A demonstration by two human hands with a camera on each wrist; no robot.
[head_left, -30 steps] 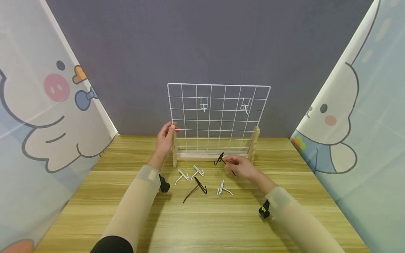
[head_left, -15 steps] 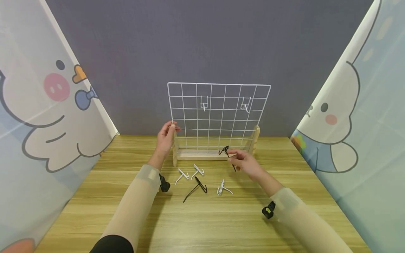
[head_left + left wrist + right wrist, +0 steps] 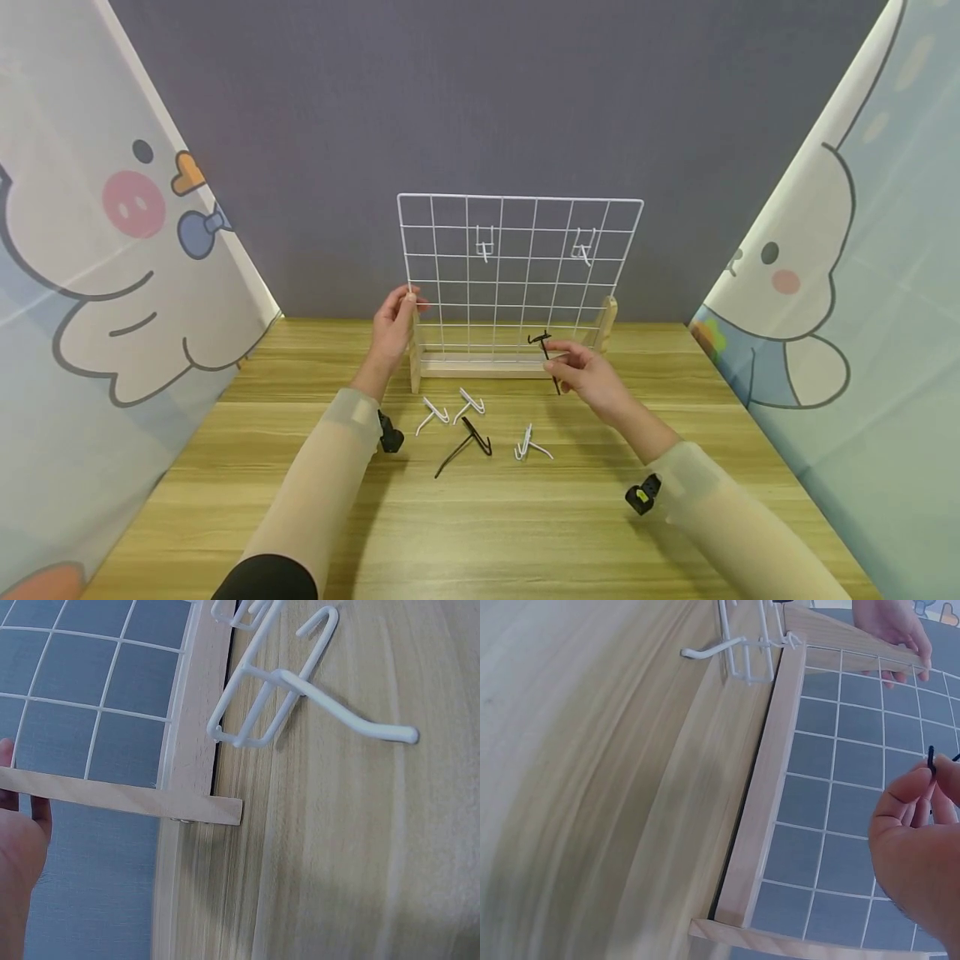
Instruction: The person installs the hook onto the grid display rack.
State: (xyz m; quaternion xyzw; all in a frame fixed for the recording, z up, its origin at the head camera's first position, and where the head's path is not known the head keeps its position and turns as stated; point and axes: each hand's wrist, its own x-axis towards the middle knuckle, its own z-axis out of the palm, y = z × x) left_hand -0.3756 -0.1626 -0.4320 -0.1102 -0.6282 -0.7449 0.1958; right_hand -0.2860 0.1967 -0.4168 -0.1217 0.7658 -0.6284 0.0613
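My left hand point(image 3: 392, 327) grips the left wooden post point(image 3: 120, 798) of a stand that holds a white wire grid panel point(image 3: 521, 197) upright. Between the thumb and fingers of my right hand point(image 3: 588, 377) I pinch a black wire display hook point(image 3: 539, 338). Its cross end points up at the lower right part of the grid, and its long prong slants down past my fingers. Whether it touches the wires I cannot tell. Two white hooks, a left one point(image 3: 484, 249) and a right one point(image 3: 583, 252), hang on the grid's upper part.
In front of the stand's base point(image 3: 480, 367) lie three white hooks, one at left point(image 3: 432, 413), one beside it point(image 3: 470, 405), one at right point(image 3: 527, 445). Among them lies another black hook point(image 3: 474, 437). Patterned cloth walls flank the wooden table point(image 3: 480, 533).
My right hand has lifted the black hook up and slightly right, toward the grid, and turned it more upright. My left hand has stayed on the post.
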